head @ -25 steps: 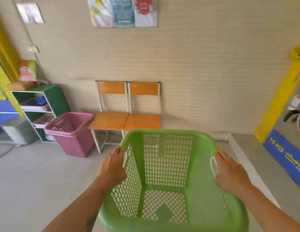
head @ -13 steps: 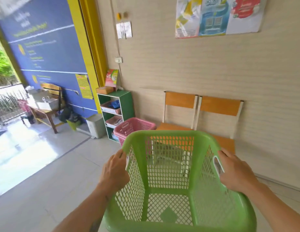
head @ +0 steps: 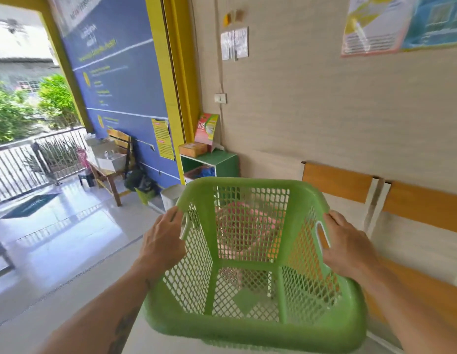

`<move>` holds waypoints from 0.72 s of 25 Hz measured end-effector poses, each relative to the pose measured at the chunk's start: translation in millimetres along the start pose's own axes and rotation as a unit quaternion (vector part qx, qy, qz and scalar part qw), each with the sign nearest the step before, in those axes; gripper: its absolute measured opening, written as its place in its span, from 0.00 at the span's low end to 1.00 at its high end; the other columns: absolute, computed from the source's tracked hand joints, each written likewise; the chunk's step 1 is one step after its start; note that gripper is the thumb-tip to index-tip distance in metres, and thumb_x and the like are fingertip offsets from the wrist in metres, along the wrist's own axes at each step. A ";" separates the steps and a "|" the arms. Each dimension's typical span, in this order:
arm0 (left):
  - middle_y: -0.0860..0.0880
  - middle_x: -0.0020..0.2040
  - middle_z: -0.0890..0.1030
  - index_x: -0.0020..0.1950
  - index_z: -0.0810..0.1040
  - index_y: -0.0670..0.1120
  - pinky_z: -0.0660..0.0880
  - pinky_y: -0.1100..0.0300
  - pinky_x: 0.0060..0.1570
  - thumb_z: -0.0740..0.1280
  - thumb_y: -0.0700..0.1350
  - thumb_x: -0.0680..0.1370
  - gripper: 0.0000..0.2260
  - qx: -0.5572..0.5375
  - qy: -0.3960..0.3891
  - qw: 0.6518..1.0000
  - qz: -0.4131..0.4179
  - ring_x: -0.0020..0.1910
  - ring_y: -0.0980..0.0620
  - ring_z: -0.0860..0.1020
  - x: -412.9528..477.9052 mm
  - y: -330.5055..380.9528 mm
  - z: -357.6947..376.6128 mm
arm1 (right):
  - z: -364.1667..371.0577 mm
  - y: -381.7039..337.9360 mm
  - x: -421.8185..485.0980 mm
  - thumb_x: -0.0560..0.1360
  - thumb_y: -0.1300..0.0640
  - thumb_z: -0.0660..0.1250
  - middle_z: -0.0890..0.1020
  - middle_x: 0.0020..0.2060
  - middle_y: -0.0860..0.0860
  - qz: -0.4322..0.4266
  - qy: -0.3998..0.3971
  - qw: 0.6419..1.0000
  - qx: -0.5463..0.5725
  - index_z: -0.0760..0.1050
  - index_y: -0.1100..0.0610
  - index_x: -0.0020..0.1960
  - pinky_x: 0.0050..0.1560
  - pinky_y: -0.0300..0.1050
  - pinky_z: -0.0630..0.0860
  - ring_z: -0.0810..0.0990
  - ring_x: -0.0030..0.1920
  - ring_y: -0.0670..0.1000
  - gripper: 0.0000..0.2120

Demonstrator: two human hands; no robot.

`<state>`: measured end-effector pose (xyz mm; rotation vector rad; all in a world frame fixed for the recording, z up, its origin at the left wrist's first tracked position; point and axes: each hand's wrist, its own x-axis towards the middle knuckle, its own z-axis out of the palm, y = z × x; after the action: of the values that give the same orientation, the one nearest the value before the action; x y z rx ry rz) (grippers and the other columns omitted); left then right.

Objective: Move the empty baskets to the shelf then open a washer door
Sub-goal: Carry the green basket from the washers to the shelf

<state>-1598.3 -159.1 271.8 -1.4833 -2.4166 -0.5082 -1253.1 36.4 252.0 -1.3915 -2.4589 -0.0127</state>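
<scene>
I carry an empty green mesh basket (head: pixel 250 186) in front of me, tilted so that its inside faces me. My left hand (head: pixel 162 245) grips its left handle and my right hand (head: pixel 350 247) grips its right handle. Through the mesh a pink basket (head: pixel 244 226) shows on the floor behind it. The green shelf (head: pixel 217 159) stands against the beige wall just beyond, with a box and a carton on top and items in its compartments. No washer is in sight.
Two wooden chairs (head: pixel 362 185) line the wall at right. Left of the shelf stand a small white bin (head: pixel 170 196), a blue wall, a wooden table (head: pixel 107 172) and an open doorway with a railing. Pale tiled floor (head: pixel 64 251) spreads to the left.
My view has swung left and moved closer to the shelf. The chairs slid to the right edge and the pink basket is now behind the green basket. Both hands keep their grip.
</scene>
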 end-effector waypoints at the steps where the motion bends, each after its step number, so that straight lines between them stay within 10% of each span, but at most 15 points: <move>1: 0.52 0.64 0.73 0.65 0.71 0.46 0.78 0.49 0.48 0.62 0.36 0.65 0.27 0.002 0.003 1.000 0.006 0.58 0.46 0.75 28.1 -13.7 9.0 | 10.1 -11.1 24.1 0.68 0.57 0.67 0.64 0.72 0.50 0.002 -0.001 1.000 -0.002 0.61 0.56 0.70 0.51 0.54 0.78 0.77 0.60 0.55 0.32; 18: 0.50 0.63 0.73 0.67 0.71 0.45 0.78 0.50 0.46 0.67 0.37 0.66 0.29 -0.017 -0.041 0.989 0.143 0.58 0.45 0.75 434.8 -87.7 201.3 | 155.6 -43.1 340.0 0.77 0.51 0.61 0.61 0.73 0.48 0.143 -0.003 0.989 0.024 0.58 0.54 0.70 0.51 0.56 0.78 0.78 0.58 0.55 0.24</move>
<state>-1877.8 239.2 247.5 -1.8593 -2.2084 -0.4325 -1492.9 322.6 203.9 -1.7090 -2.2258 0.1157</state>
